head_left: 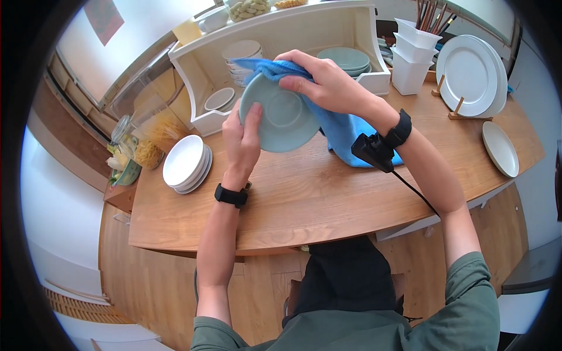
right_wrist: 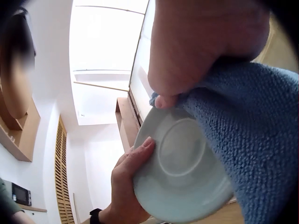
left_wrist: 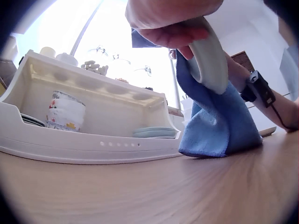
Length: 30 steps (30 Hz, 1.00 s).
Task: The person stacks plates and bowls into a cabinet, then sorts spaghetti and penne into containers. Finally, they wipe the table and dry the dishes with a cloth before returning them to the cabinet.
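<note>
A pale green saucer (head_left: 281, 120) is held up over the table, tilted so its ringed face shows in the head view. My left hand (head_left: 243, 137) grips its left edge, thumb across the face and fingers behind. At the top rim my right hand (head_left: 328, 82) pinches a blue cloth (head_left: 345, 137) against the saucer. The cloth drapes down behind the saucer, and its lower end reaches the tabletop. In the right wrist view the cloth (right_wrist: 252, 126) covers the right side of the saucer (right_wrist: 182, 154). The left fingertips (left_wrist: 196, 33) show behind the saucer in the left wrist view.
A cream shelf (head_left: 293, 29) at the back holds stacked bowls (head_left: 241, 55) and green plates (head_left: 344, 58). White saucers (head_left: 186, 161) are stacked at left. At right stand white plates (head_left: 468, 73) in a wooden rack, an oval dish (head_left: 500, 149) and white containers (head_left: 410, 70).
</note>
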{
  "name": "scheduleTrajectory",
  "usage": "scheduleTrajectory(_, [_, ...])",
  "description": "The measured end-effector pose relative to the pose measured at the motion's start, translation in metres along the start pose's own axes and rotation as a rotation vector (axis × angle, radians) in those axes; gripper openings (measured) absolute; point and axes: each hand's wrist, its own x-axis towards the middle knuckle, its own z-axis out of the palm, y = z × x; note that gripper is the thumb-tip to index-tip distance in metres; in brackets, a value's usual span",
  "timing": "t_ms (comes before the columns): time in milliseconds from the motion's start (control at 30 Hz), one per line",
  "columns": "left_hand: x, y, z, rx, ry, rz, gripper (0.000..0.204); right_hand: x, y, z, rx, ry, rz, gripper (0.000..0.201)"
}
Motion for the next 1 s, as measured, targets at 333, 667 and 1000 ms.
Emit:
scheduleTrajectory(333, [0.003, -0.007, -0.001, -0.069, 0.304, 0.019, 0.030, -0.005, 0.010, 0.037, 0.906, 0.115, 0.396, 0.046])
scheduleTrajectory(667, [0.003, -0.005, 0.012, -0.275, 0.001, -0.150, 0.036, 0.003, 0.033, 0.017, 0.601, 0.190, 0.342, 0.040])
scheduleTrajectory(1000, [0.007, -0.001, 0.004, -0.383, -0.260, -0.415, 0.053, 0.001, 0.020, -0.012, -0.178, -0.008, 0.132, 0.030])
